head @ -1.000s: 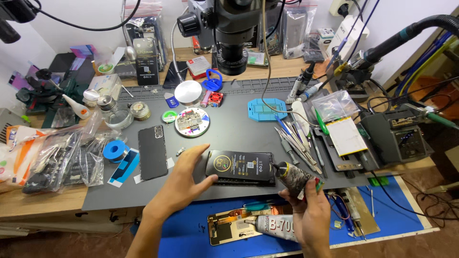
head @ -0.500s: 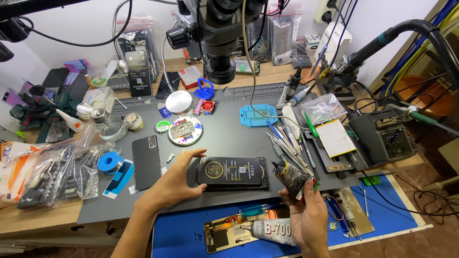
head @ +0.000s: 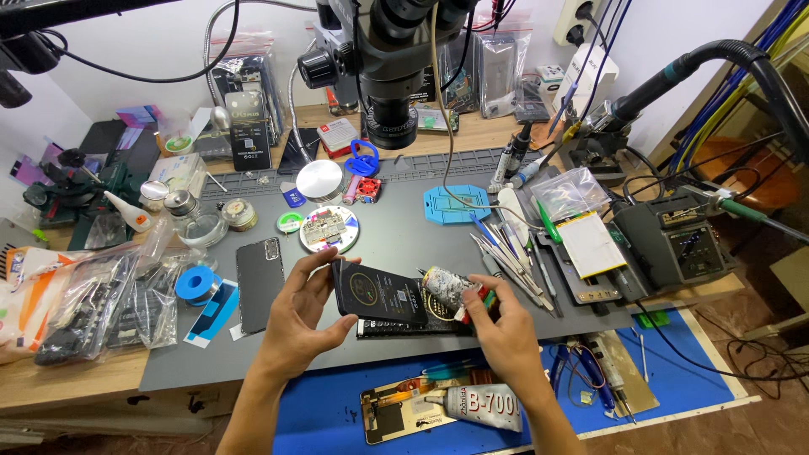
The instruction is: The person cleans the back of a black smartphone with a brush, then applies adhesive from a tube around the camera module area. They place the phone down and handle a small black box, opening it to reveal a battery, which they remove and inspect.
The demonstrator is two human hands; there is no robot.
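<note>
My left hand (head: 308, 316) grips the left end of a flat black rectangular phone part (head: 379, 295) with a gold round mark, holding it tilted just above the grey work mat (head: 404, 236). Under it a dark phone frame (head: 404, 329) lies on the mat. My right hand (head: 501, 337) pinches a small crumpled glue tube (head: 447, 288) with a red tip, which touches the right end of the black part.
A black phone back cover (head: 259, 271) and a blue tape roll (head: 198, 282) lie left. Tweezers and tools (head: 506, 253) lie right, next to a soldering station (head: 674, 244). A microscope (head: 392, 50) hangs overhead. Another glue tube (head: 480, 406) rests on the blue mat (head: 329, 404).
My left hand has raised and tilted the black part, which lay flat on the mat. My right hand has brought the glue tube leftwards up against it.
</note>
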